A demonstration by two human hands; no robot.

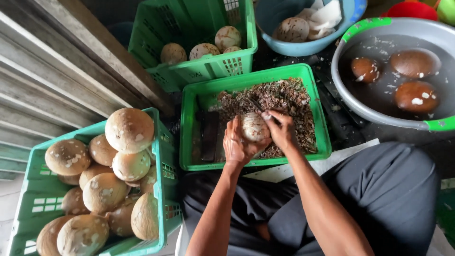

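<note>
My left hand point(237, 144) cups a pale, partly peeled coconut point(255, 127) from the left side. It is held over a shallow green tray point(318, 124) full of brown shavings point(284, 102). My right hand point(280, 129) presses against the coconut's right side, its fingers closed on a small tool whose dark blade point(256, 105) pokes out above the nut. Both forearms reach forward from my lap, which is covered in dark grey cloth.
A green crate point(163, 156) at the left is heaped with brown unpeeled coconuts point(129, 129). Another green crate point(199, 28) behind holds a few coconuts. A blue bowl point(284, 47) holds white pieces. A grey basin point(374, 111) of dark water with three floating coconuts sits right.
</note>
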